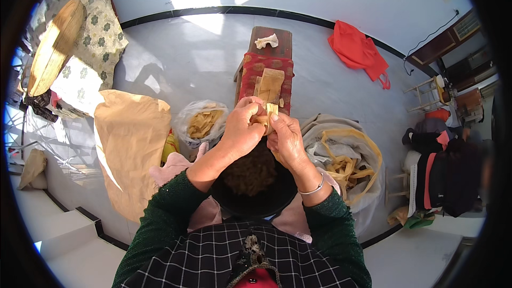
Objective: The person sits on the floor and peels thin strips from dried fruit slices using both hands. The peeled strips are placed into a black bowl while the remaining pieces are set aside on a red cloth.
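My left hand and my right hand meet in front of me, their fingertips pinching a flat strip of pale yellow plant fibre. The strip is folded or looped between them; fingers hide part of it. Just beyond my hands, a wooden block stands on a narrow wooden bench draped with a red patterned cloth. Below my wrists is a black basin with a brown fibrous mass in it, blurred and shaded.
A plastic bag of pale strips stands left, beside brown paper. At right is a large sack with yellow braided strips. A red bag lies by the wall. A person sits far right.
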{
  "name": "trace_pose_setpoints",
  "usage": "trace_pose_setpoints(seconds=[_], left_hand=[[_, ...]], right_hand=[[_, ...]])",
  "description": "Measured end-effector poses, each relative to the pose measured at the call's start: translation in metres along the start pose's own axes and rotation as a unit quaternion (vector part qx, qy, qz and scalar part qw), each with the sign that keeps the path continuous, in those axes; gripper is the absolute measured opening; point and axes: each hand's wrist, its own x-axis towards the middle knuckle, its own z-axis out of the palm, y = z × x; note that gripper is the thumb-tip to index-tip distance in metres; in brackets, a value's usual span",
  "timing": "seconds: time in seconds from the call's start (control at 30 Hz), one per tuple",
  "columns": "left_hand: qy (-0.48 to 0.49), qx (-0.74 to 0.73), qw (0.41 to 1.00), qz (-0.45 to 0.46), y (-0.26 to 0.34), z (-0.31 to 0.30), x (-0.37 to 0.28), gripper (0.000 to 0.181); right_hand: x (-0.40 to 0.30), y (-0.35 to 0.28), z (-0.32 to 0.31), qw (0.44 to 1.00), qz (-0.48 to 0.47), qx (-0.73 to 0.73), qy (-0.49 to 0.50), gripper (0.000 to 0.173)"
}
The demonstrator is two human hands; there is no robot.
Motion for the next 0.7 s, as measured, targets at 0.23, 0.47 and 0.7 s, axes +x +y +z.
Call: trace_pose_setpoints(seconds=[0.23, 0.47, 0.7], left_hand=[[0.046, 0.106, 0.948, 0.298, 0.004, -0.001, -0.001, 0.007], [0.001, -0.134, 0.99, -0.033, -0.003, 0.002, 0.0, 0.004], [0.029, -0.068, 0.996, -0.04, -0.003, 0.003, 0.005, 0.012]], right_hand=[[0.006, 0.0, -0.023, 0.966, 0.178, 0.153, -0.112, 0.014], [0.0, 0.005, -0.014, 0.982, -0.153, -0.103, -0.029, 0.009], [0.014, 0.01, -0.046, 0.951, 0.039, 0.221, -0.211, 0.014]])
